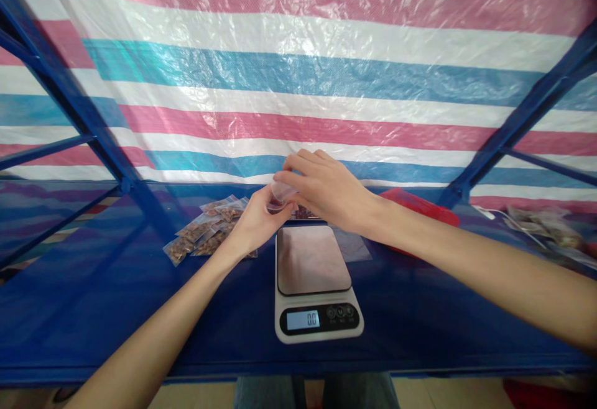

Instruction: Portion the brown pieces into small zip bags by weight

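Note:
My left hand [265, 215] is closed around the lower side of what looks like a small clear plastic cup [282, 193]. From above and the right, my right hand [321, 188] has its curled fingers on the same cup, hiding part of it. Both hands are above the back of a white kitchen scale [313, 263], whose display reads 0.0 with nothing on its plate. To the left of the scale lie several clear zip bags [205, 232] filled with small brown pieces. A flat clear bag [353, 245] is at the scale's right.
Just behind the scale, a dark item with reddish contents [305, 212] is partly hidden by my hands. A red plastic item [422, 210] lies behind my right forearm. More clear bags [555, 229] and a white cable are at the far right. Blue frame posts [522, 107] flank the blue table [116, 309].

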The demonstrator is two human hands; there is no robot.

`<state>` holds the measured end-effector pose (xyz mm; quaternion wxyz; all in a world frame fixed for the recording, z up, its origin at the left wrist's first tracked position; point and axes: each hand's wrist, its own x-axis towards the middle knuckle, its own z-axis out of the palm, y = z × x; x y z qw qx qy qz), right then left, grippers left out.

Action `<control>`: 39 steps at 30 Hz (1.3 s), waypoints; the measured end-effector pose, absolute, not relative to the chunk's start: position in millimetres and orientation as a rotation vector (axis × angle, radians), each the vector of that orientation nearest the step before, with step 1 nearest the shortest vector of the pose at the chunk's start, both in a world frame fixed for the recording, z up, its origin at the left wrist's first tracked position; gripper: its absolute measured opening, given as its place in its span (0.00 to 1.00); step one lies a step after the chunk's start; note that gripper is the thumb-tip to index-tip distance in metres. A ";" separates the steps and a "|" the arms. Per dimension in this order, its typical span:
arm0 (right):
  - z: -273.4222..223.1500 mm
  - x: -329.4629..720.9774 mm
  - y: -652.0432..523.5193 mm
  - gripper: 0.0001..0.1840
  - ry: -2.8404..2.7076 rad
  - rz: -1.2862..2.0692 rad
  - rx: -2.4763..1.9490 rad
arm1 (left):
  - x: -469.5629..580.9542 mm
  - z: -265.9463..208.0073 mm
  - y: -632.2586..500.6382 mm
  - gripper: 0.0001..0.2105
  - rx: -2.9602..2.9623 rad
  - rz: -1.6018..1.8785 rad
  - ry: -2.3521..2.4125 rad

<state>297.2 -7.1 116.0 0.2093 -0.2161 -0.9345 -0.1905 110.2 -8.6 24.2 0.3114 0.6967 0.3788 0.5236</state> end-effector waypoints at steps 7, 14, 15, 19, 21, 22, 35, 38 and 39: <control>77.0 362.7 -22.3 0.19 -2.035 0.310 -0.996 | 106.9 31.2 -17.8 0.07 1.683 1.224 0.770; -0.1 444.7 -53.3 0.13 -1.945 0.377 -1.162 | 105.7 25.2 -17.6 0.14 1.337 1.254 0.523; -5.8 452.4 -57.1 0.13 -2.013 0.308 -1.163 | 105.7 24.8 -17.4 0.16 1.317 1.243 0.519; -15.1 472.0 -64.6 0.10 -2.264 0.046 -1.133 | 107.0 24.1 -16.5 0.20 1.290 1.210 0.525; -17.2 476.7 -63.9 0.09 -2.325 -0.071 -1.154 | 107.8 24.4 -16.3 0.19 1.276 1.211 0.539; -18.2 478.0 -63.1 0.09 -2.341 -0.113 -1.165 | 107.9 24.6 -16.3 0.18 1.265 1.214 0.551; 42.9 398.4 -38.9 0.13 -2.011 0.376 -1.021 | 126.5 36.7 -5.6 0.21 1.266 1.249 0.822; 45.1 356.5 -26.3 0.15 -1.866 0.792 -0.865 | 142.4 37.9 -9.1 0.23 1.354 1.229 0.805; 43.2 345.3 -23.0 0.18 -1.813 0.884 -0.794 | 147.0 37.2 -11.3 0.23 1.392 1.219 0.790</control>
